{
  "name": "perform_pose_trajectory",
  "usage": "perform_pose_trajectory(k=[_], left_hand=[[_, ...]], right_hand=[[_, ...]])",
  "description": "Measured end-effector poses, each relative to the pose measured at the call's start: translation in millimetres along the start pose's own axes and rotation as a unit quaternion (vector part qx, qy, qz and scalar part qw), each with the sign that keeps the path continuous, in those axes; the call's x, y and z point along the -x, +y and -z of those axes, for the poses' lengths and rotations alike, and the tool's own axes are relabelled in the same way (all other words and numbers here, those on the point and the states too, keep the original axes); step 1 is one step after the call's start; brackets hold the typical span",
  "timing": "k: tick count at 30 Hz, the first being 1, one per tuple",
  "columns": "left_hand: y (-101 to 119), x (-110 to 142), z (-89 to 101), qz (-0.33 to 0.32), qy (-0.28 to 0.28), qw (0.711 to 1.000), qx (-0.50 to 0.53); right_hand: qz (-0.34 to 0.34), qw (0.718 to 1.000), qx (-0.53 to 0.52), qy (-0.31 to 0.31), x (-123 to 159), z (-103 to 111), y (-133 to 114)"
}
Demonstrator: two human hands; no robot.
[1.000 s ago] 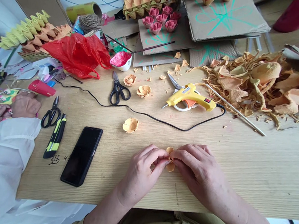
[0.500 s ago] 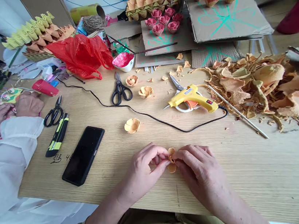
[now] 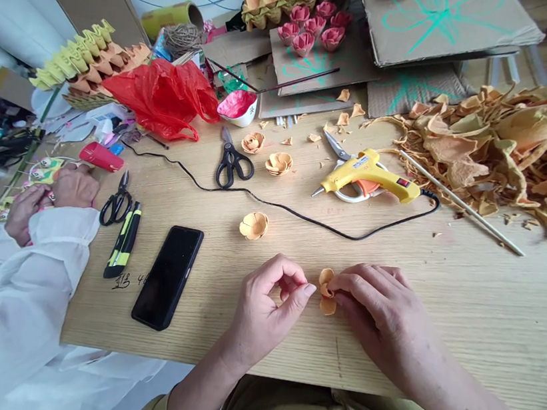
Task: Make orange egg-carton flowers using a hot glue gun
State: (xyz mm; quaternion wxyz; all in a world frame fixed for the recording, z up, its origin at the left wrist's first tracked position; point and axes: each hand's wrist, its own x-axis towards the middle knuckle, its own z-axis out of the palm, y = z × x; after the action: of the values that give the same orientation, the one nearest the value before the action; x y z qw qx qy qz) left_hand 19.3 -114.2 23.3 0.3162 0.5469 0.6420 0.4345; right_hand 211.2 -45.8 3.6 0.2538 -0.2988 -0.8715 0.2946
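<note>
Orange pulp petals form the small flower piece (image 3: 326, 291) that the right hand (image 3: 386, 307) pinches, lying just in from the middle of the desk's (image 3: 468, 291) near edge. The left hand (image 3: 265, 301) curls just beside it, not touching, thumb and fingertips close together; whether they hold anything I cannot tell. Bare wood stretches from the right hand toward the desk's right side, with a narrower band beyond both hands. Across that band's far side runs the black cord (image 3: 350, 236) of a yellow glue gun (image 3: 373, 176). An orange flower (image 3: 253, 226) sits beyond the left hand, and a smartphone (image 3: 167, 278) lies to its left. Farther off are black scissors (image 3: 231, 164), a thin stick (image 3: 462, 204) and heaped pulp scraps (image 3: 488, 139). A co-worker's white sleeve (image 3: 60, 237) covers part of the desk's left edge.
</note>
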Motion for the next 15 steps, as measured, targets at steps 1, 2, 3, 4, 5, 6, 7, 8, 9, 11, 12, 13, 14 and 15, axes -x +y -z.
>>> perform_pose_trajectory(k=[1, 2, 3, 4, 5, 6, 7, 8, 9, 11, 12, 13, 14, 15], left_hand=[[-0.1, 0.0, 0.2, -0.001, 0.002, 1.000, 0.009], [-0.3, 0.0, 0.4, -0.001, 0.004, 1.000, 0.021], [-0.5, 0.0, 0.7, -0.001, 0.006, 0.999, 0.035], [-0.6, 0.1, 1.0, 0.000, 0.007, 0.999, 0.050], [-0.7, 0.2, 1.3, 0.002, 0.008, 0.998, 0.066], [-0.5, 0.1, 1.6, 0.007, 0.007, 0.997, 0.081], [0.0, 0.0, 1.9, 0.013, 0.005, 0.995, 0.094], [0.6, -0.3, 2.2, 0.020, 0.003, 0.994, 0.104], [1.4, -0.6, 2.5, 0.027, 0.001, 0.993, 0.111], [2.9, -1.4, 3.0, 0.036, -0.005, 0.992, 0.120], [3.4, -1.7, 3.1, 0.038, -0.008, 0.991, 0.125], [3.5, -1.9, 3.1, 0.040, -0.010, 0.991, 0.129], [3.1, -2.0, 3.0, 0.042, -0.012, 0.990, 0.135], [2.3, -1.9, 2.8, 0.046, -0.012, 0.989, 0.143]], right_hand=[[0.001, 1.000, 0.000, 0.001, 0.0, 0.2, -0.1], [0.002, 1.000, 0.000, 0.002, -0.1, 0.3, -0.2], [0.003, 1.000, 0.001, 0.004, -0.2, 0.5, -0.3], [0.004, 1.000, 0.003, 0.006, -0.3, 0.6, -0.4], [0.005, 1.000, 0.004, 0.007, -0.3, 0.7, -0.4], [0.005, 1.000, 0.005, 0.007, -0.3, 0.7, -0.4], [0.004, 1.000, 0.006, 0.007, -0.3, 0.6, -0.4], [0.002, 1.000, 0.007, 0.006, -0.3, 0.5, -0.3], [0.000, 1.000, 0.007, 0.005, -0.1, 0.3, -0.3], [-0.002, 1.000, 0.006, 0.005, 0.2, -0.3, -0.2], [-0.002, 1.000, 0.006, 0.005, 0.4, -0.6, -0.2], [-0.003, 1.000, 0.007, 0.003, 0.5, -0.8, -0.2], [-0.003, 1.000, 0.008, 0.002, 0.6, -0.9, -0.4], [-0.004, 1.000, 0.009, 0.001, 0.5, -1.0, -0.6]])
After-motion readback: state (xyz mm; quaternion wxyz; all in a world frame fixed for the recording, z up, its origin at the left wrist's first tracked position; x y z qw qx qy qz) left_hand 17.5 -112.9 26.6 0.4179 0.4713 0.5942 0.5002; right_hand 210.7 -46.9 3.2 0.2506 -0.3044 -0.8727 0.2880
